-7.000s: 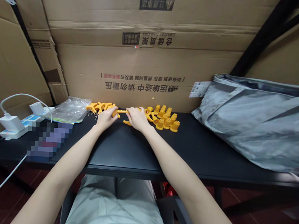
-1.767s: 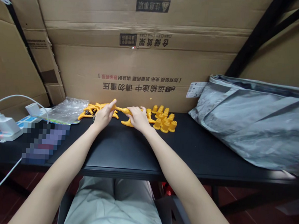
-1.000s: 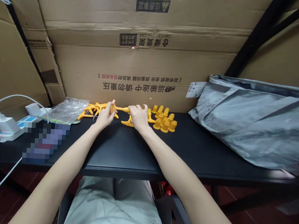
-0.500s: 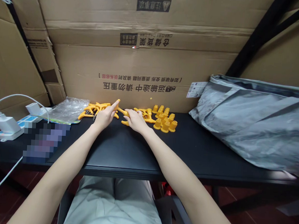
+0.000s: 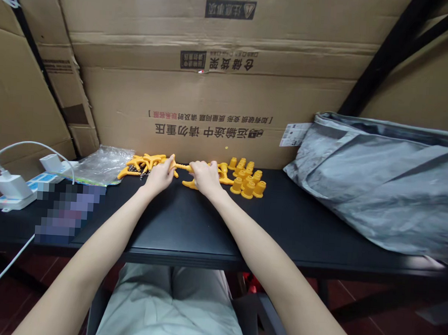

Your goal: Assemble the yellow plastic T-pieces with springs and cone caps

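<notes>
Left hand (image 5: 160,176) and right hand (image 5: 207,178) both grip yellow ridged rod (image 5: 182,167), cardboard (image 5: 213,96) behind reading upside down "注意事项", "仓储货架", "运输途中 请勿重压".

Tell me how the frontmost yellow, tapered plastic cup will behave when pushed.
The cup would probably slide rather than tip, standing on its wide flared rim. Its round sides suggest it could roll if knocked over. Neighbouring cups may block it.

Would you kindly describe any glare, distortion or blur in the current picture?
Head view: soft sheen on the table, highlights on the plastic wrapper; also head view: gray bag seemingly stretched toward the right edge, coarse square blocks masking something at left.
</notes>
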Demonstrator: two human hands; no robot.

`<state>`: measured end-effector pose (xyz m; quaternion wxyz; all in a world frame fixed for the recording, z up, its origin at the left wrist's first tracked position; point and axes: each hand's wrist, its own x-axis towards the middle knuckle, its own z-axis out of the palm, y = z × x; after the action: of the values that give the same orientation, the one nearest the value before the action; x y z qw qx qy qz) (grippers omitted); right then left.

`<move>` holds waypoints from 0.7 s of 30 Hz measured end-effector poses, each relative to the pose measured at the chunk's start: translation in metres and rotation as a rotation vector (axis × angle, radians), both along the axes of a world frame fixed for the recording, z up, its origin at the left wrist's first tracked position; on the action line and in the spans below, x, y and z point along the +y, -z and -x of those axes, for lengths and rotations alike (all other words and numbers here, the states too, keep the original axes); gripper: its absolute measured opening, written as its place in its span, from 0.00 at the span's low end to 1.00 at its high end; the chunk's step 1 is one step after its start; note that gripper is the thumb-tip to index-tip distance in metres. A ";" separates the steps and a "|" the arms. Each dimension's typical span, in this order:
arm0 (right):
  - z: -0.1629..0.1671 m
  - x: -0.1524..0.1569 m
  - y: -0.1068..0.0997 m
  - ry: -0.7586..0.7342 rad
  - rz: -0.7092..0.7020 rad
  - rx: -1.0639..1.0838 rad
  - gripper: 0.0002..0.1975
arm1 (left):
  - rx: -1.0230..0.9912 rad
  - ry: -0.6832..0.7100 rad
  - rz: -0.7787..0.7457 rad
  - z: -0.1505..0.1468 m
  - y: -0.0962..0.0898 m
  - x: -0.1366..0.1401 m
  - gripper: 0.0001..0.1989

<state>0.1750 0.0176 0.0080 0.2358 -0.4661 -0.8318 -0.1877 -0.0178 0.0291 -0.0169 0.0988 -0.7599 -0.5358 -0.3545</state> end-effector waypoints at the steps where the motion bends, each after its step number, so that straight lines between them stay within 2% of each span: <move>1: -0.001 0.000 -0.001 0.009 -0.039 -0.010 0.11 | -0.020 -0.002 0.039 0.000 0.002 0.002 0.19; 3: -0.005 0.002 -0.002 0.026 -0.094 -0.014 0.13 | -0.043 0.010 0.090 0.001 0.005 0.004 0.14; 5: -0.009 0.005 -0.001 0.043 -0.102 -0.007 0.14 | -0.048 0.022 0.095 0.003 0.007 0.005 0.14; 11: -0.016 0.004 -0.002 0.084 -0.083 0.081 0.11 | -0.070 -0.001 0.032 0.006 0.005 0.002 0.17; 16: -0.034 0.009 -0.011 0.213 -0.050 0.215 0.11 | -0.158 -0.039 -0.056 0.010 0.005 0.002 0.20; 18: -0.048 0.012 -0.017 0.273 0.040 0.261 0.13 | -0.213 -0.062 -0.050 0.012 0.006 0.003 0.20; 21: -0.067 0.011 -0.029 0.401 0.388 0.209 0.14 | -0.312 -0.101 -0.008 0.017 0.006 0.005 0.20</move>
<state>0.2420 0.0289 0.0366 0.1848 -0.6741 -0.7149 -0.0190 -0.0343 0.0341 -0.0232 0.0351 -0.6673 -0.5808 -0.4649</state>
